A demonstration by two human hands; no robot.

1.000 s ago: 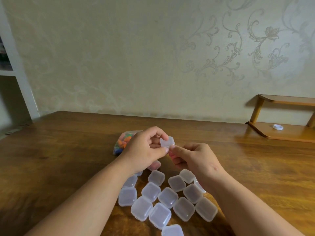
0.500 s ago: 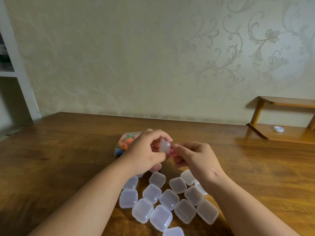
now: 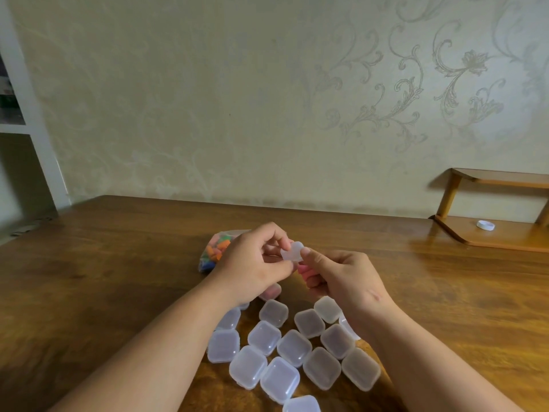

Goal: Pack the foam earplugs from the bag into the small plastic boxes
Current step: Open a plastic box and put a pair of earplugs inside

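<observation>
- Wooden table [image 3: 118, 263] below a patterned wall carries a cluster of small plastic boxes [image 3: 264, 337], most looking closed and empty.
- Just beyond the cluster, the left hand [image 3: 252, 269] pinches a held box [image 3: 292, 252]; the right hand [image 3: 341, 278] clamps its other side.
- Further beyond the cluster lies the bag [image 3: 215, 254], full of earplugs.
- A pink-tinted box [image 3: 271, 291] at the cluster's far edge suggests packing has barely begun.

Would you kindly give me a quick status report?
One small box pinched between left hand and right hand, above table. Behind left hand, bag of earplugs. Nothing in the way.
</observation>
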